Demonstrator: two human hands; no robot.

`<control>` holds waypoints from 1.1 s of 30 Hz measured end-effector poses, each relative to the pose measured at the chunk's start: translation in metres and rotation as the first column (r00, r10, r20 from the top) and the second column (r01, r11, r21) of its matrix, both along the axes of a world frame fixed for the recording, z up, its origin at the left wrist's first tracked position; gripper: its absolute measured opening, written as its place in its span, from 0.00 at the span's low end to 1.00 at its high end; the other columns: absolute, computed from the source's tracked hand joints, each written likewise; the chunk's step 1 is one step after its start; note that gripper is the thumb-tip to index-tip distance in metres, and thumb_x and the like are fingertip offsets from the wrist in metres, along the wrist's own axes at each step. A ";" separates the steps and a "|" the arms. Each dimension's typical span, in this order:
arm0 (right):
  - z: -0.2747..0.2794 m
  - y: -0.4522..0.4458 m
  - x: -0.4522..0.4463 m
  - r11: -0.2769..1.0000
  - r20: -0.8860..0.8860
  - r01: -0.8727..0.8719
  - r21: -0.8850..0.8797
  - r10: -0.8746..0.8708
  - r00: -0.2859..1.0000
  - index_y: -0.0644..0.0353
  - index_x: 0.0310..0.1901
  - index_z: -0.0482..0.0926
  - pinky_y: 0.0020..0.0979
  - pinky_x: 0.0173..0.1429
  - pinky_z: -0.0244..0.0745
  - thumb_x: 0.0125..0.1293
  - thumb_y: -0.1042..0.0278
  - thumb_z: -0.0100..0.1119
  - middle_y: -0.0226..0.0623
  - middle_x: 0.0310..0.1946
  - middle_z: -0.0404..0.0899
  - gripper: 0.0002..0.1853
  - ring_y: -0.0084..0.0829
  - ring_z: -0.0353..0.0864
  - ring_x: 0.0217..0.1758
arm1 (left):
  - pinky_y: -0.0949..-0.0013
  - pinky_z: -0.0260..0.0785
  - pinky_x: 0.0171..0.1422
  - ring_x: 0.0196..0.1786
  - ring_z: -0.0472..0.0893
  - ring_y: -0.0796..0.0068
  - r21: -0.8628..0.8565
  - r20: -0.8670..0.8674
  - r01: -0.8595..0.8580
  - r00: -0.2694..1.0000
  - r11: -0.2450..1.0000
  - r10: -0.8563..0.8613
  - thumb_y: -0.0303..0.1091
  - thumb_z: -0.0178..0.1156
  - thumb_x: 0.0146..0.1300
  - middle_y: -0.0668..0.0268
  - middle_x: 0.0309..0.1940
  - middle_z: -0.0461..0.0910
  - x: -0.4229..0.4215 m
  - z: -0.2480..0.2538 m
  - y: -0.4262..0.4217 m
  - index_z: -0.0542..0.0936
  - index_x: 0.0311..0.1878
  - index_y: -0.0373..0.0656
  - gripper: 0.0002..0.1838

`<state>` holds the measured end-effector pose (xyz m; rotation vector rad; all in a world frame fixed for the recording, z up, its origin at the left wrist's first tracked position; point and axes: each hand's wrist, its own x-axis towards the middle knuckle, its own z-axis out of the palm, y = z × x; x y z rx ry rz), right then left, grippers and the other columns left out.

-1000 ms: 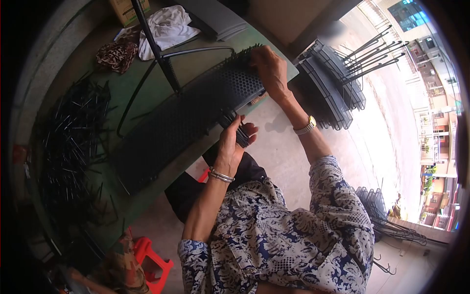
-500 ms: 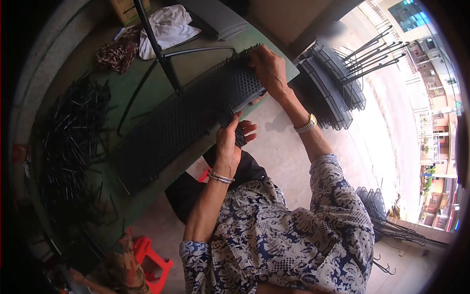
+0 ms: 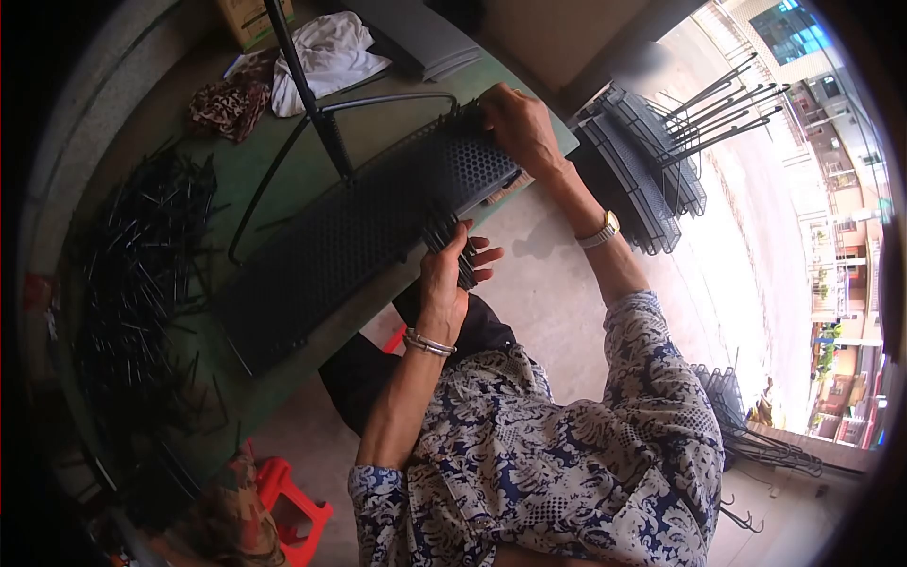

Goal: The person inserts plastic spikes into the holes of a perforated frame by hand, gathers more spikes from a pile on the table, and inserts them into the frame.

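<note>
A long black perforated metal rack (image 3: pixel 359 222) lies on the green table, with small pins or strips along its far edge. My right hand (image 3: pixel 518 123) is closed at its right-hand end; whatever the fingertips pinch there is hidden. Close to the near edge of the rack, my left hand (image 3: pixel 449 269) is wrapped round a bundle of thin black strips (image 3: pixel 441 230), some fingers showing beyond it. A large heap of similar black strips (image 3: pixel 142 274) lies to the left on the table. A black metal stand (image 3: pixel 316 113) rises behind the rack.
A white cloth (image 3: pixel 326 57) and a dark patterned cloth (image 3: pixel 227 109) lie at the table's back. Several racks with long rods (image 3: pixel 633 161) are stacked at the right, more racks (image 3: pixel 727 406) lower down. A red stool (image 3: pixel 293 510) stands below the table's (image 3: pixel 274 402) near edge.
Both hands have shifted very slightly to the right. My left hand still holds the strips, and my right hand stays at the rack's end.
</note>
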<state>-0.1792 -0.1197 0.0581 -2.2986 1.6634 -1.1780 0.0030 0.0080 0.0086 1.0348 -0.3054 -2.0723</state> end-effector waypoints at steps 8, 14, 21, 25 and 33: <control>-0.007 -0.007 -0.003 0.999 -0.035 -0.044 -0.025 0.043 0.998 0.63 0.39 0.77 0.35 0.35 0.75 0.60 0.79 0.55 0.41 0.28 0.76 0.06 0.35 0.80 0.29 | 0.74 0.72 0.26 0.35 0.86 0.65 -0.003 0.064 0.027 0.998 1.000 -0.027 0.42 0.58 0.69 0.63 0.32 0.82 0.000 -0.001 0.000 0.78 0.52 0.44 0.15; -0.011 -0.005 0.002 1.000 0.069 -0.001 0.023 0.000 0.998 0.62 0.34 0.73 0.45 0.38 0.73 0.63 0.69 0.55 0.49 0.29 0.77 0.05 0.52 0.78 0.34 | 0.68 0.75 0.37 0.41 0.85 0.67 0.023 0.003 -0.006 1.000 1.000 0.006 0.42 0.56 0.70 0.66 0.33 0.81 -0.003 -0.009 0.002 0.78 0.51 0.47 0.13; -0.015 -0.005 0.004 0.994 0.031 -0.078 0.073 0.076 0.997 0.60 0.33 0.76 0.44 0.39 0.74 0.63 0.67 0.56 0.45 0.29 0.77 0.06 0.50 0.79 0.34 | 0.67 0.73 0.40 0.39 0.83 0.71 0.054 0.057 -0.004 0.998 0.999 0.001 0.41 0.54 0.71 0.67 0.33 0.80 -0.004 -0.006 0.001 0.77 0.51 0.48 0.11; -0.013 0.005 0.010 0.999 -0.118 0.046 -0.018 -0.048 0.992 0.56 0.35 0.80 0.41 0.39 0.74 0.63 0.65 0.56 0.41 0.31 0.77 0.06 0.44 0.79 0.39 | 0.70 0.70 0.34 0.32 0.79 0.75 0.053 0.068 -0.020 0.998 0.998 0.016 0.41 0.55 0.71 0.68 0.30 0.77 -0.005 -0.009 0.000 0.76 0.51 0.47 0.11; -0.018 0.016 0.007 0.975 -0.073 0.222 -0.017 -0.222 0.972 0.45 0.40 0.86 0.39 0.42 0.73 0.62 0.62 0.58 0.40 0.35 0.75 0.09 0.40 0.77 0.42 | 0.76 0.59 0.24 0.24 0.69 0.83 0.028 -0.078 -0.058 0.995 0.998 0.060 0.41 0.59 0.69 0.71 0.25 0.72 -0.007 -0.007 0.002 0.76 0.52 0.41 0.16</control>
